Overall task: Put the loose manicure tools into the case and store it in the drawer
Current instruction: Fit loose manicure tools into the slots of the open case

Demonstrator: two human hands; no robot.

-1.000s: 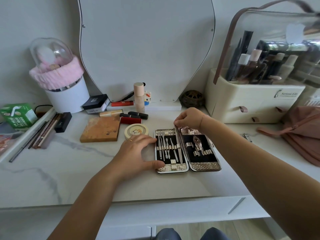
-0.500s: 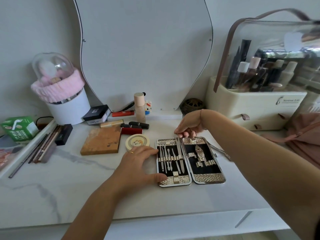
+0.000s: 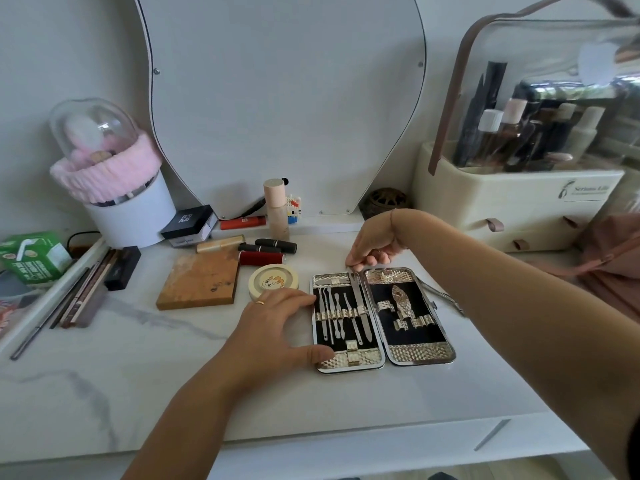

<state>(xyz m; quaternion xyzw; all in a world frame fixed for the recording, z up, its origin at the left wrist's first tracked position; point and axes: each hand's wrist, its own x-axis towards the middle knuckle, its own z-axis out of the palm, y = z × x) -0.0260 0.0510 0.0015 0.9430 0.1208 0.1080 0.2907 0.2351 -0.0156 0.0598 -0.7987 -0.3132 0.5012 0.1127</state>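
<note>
The manicure case (image 3: 420, 356) lies open flat on the white marble table (image 3: 138, 375), black inside with a gold scaled trim. Its left half holds several thin metal tools under loops; its right half holds a clipper (image 3: 400, 299). My right hand (image 3: 372, 245) pinches the top end of a long nail file (image 3: 360, 308) that lies slanted in the left half near the hinge. My left hand (image 3: 277, 327) rests spread against the case's left edge, thumb on its lower corner. A loose metal nipper (image 3: 443, 296) lies on the table to the right of the case, partly behind my right forearm.
A round compact (image 3: 273, 279), a brown palette (image 3: 199, 278), lipsticks (image 3: 266, 252), a pink bottle (image 3: 276, 209) and a mirror (image 3: 284, 98) stand behind the case. A cream cosmetics organiser (image 3: 519, 209) stands at the right, a white tub (image 3: 131, 209) at the left. A drawer front (image 3: 491, 439) shows below the table edge.
The camera has tilted, so the scene sits lower in view. My right hand has shifted from the case's top edge to pinching the nail file's top end. My left hand stays at the case.
</note>
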